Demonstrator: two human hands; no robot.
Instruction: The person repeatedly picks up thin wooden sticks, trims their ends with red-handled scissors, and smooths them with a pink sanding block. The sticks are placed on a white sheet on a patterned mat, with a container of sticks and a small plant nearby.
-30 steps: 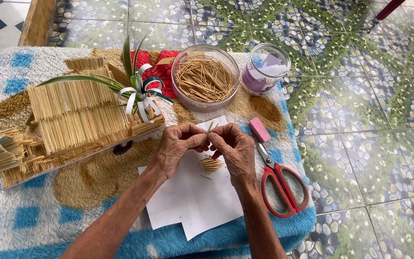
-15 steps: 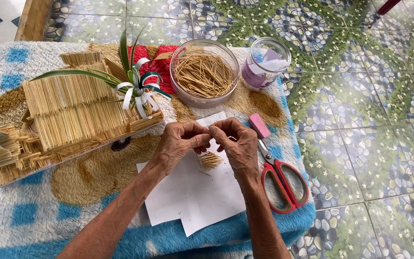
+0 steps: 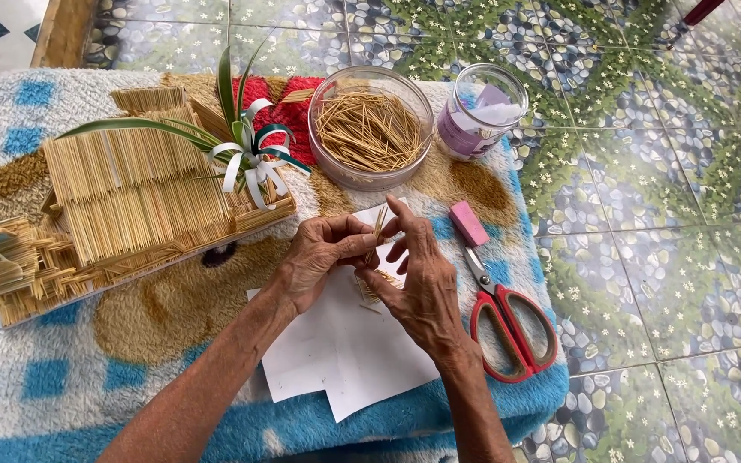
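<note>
Head view: two hands met over white paper sheets (image 3: 345, 360) on a blue towel.
Left hand (image 3: 319, 257): fingers closed, pinching a thin stick (image 3: 379, 225) upright.
Right hand (image 3: 422, 287): fingers partly curled, fingertips touching the same stick.
Counts: one glass bowl (image 3: 370, 129) of sticks and one jar (image 3: 480, 110) beyond the hands; one pair of red scissors (image 3: 508, 330) and one pink eraser (image 3: 468, 225) right of them; one stick house (image 3: 130, 197) to their left.
Change: both hands had shifted slightly since a second earlier.
</note>
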